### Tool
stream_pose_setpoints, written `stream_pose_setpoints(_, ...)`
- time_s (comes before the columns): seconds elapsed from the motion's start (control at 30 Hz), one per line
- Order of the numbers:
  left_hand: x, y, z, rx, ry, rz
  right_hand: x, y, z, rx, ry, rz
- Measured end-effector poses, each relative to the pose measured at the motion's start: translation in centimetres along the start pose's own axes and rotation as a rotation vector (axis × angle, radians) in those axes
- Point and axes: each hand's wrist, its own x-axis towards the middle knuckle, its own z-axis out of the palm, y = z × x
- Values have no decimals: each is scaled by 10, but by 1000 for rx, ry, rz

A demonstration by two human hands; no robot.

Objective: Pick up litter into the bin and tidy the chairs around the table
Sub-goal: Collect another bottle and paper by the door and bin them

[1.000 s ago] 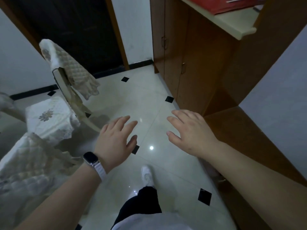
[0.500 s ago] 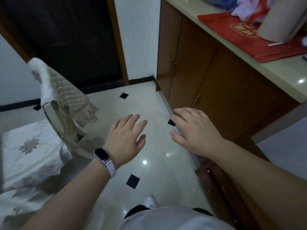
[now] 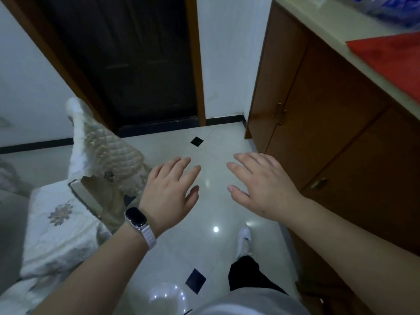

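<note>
both hands are held out palm-down over the tiled floor (image 3: 211, 155), empty. the left hand (image 3: 169, 193), with a dark watch (image 3: 135, 217) on a pale strap, has its fingers spread and loose, grasping nothing; the right hand (image 3: 263, 188) is likewise flat and released. the two are near each other but apart.

the task's chair (image 3: 91, 176) sits at about 9 o'clock from the left hand, its back draped in a quilted cover and its seat under a white flower-patterned cloth. the left hand is just beside the chair back without touching it. no litter, bin or table shows in this view, so i cannot tell where they are.

what could go wrong: the loose cover could slip off if the chair is gripped by the cloth rather than the frame beneath. dragging the chair on glossy tile could make it skid or tip. the wooden cabinet (image 3: 318, 123) stands close at 3 o'clock, so a wide swing of the right arm or the chair could knock it. dim light could also hide small litter on the floor.

no brand or writing is readable; the red sheet (image 3: 391, 57) on the counter is too blurred.
</note>
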Motion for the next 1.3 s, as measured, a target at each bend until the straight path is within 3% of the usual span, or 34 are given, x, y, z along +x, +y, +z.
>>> stream_pose_setpoints(0.47, 202, -77, 24, 61, 34, -280, 256, 140, 18, 84, -55, -178)
stream_pose_setpoints(0.73, 238, -168, 44, 90, 41, -476, 383, 107, 37, 112, -65, -335)
stream_pose_setpoints(1.0, 285, -311, 77, 51, 64, -615, 532, 70, 77, 20, -137, -422)
stream_pose_setpoints(1.3, 313, -462, 72, 36, 58, -741, 699, -1, 89, 35, -86, -548)
